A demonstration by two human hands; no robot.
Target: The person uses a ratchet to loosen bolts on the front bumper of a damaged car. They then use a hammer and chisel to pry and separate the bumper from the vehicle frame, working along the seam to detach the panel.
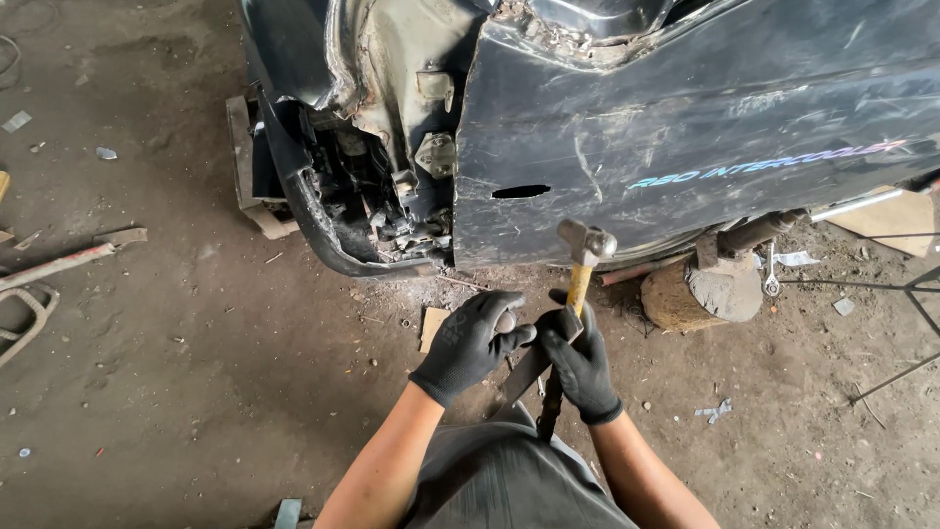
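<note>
Right hand (pixel 580 364) grips the hammer (pixel 585 257) raised before the dented panel (pixel 685 137), left hand (pixel 472 341) closed on a small, unidentifiable part; dents remain unworked.

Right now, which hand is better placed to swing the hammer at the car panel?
Probably the right hand: it grips the hammer by its yellow handle, head raised below the dark panel. The left hand holds no handle.
</note>
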